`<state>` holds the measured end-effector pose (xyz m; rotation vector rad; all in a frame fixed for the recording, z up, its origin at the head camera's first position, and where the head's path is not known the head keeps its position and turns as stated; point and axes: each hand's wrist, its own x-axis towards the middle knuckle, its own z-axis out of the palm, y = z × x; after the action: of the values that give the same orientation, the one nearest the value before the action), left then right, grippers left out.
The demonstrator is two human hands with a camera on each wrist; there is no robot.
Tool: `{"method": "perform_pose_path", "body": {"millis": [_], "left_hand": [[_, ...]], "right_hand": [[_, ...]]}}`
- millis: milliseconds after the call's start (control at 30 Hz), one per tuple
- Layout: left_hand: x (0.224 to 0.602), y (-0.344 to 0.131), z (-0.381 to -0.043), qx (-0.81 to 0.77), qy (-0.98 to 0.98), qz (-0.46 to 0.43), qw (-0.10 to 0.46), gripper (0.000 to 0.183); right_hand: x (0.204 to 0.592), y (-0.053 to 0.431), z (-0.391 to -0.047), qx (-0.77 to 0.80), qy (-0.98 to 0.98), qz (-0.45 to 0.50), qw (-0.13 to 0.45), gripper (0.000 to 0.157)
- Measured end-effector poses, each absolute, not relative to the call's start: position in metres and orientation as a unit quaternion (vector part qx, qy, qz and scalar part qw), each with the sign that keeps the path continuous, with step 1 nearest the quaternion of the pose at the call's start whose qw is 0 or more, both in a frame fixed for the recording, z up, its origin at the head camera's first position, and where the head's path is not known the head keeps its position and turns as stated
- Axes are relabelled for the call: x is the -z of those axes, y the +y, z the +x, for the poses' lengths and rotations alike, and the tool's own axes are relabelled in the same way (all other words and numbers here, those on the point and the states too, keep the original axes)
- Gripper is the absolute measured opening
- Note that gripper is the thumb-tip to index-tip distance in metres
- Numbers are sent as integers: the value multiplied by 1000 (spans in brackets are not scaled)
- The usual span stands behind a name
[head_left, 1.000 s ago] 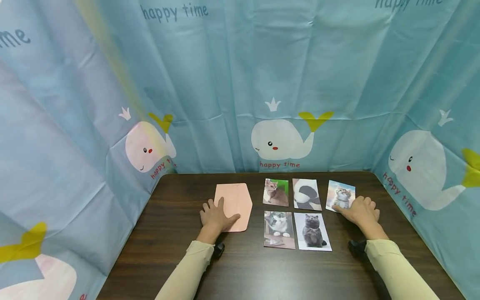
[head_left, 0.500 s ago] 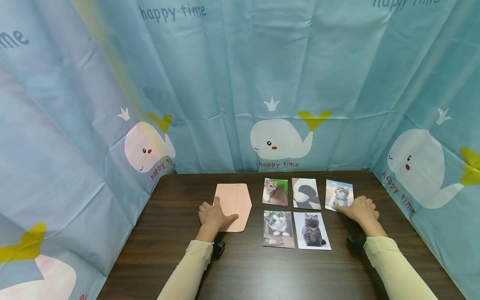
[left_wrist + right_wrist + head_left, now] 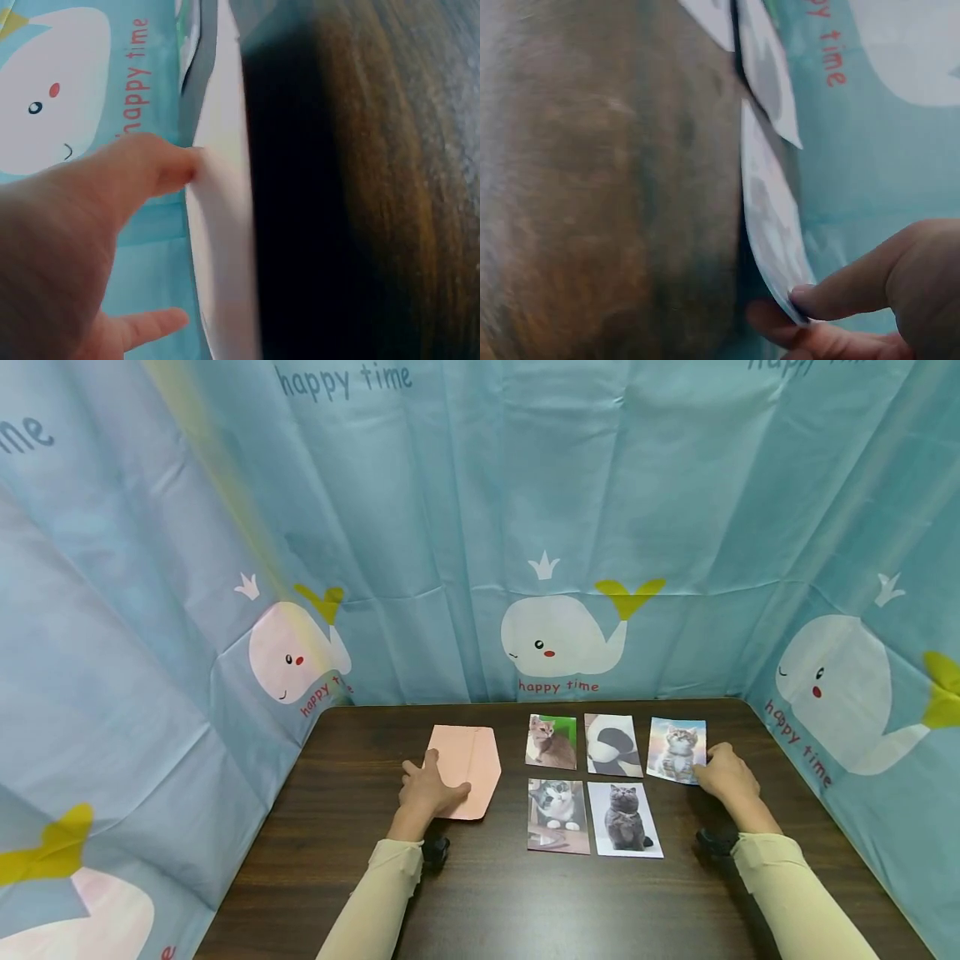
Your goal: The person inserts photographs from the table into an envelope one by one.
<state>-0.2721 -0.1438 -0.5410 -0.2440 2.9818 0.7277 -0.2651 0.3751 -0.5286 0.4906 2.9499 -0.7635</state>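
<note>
A pink envelope (image 3: 480, 768) with its flap to the right lies on the left part of the table. My left hand (image 3: 424, 789) rests on its left side, thumb and a finger (image 3: 154, 326) spread over the paper in the left wrist view; the other fingers are hidden. At the right, my right hand (image 3: 731, 777) pinches the lower right edge of a kitten photo (image 3: 675, 747). In the right wrist view, the thumb is on top of this photo (image 3: 769, 210), a finger is under its edge, and the paper bends slightly.
Left of the kitten photo are a panda photo (image 3: 613, 743) and a brown cat photo (image 3: 551, 743). Below them lie a grey-and-white cat photo (image 3: 557, 818) and a dark grey cat photo (image 3: 624, 822). Blue curtains (image 3: 450, 527) with whales surround the dark wooden table (image 3: 525, 910).
The kitten photo has shifted slightly left. My right thumb has gone from the photo's face to its right edge. The envelope and left hand have moved slightly left.
</note>
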Motion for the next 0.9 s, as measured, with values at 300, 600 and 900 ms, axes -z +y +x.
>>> {"method": "perform_pose_path", "body": {"millis": [300,600,900], "left_hand": [[536,-147,-271,-243,966,-74,44,93],[537,-145,-270,-247,967,-52,24,93],[543,-136,-270,-261,964,-41,13,94]], "right_hand": [[521,377,-263,318,938,127,-59,41],[510,354,-258,366,909,118,-163,35],[514,316,-258,421,886,89,-171,30]]}}
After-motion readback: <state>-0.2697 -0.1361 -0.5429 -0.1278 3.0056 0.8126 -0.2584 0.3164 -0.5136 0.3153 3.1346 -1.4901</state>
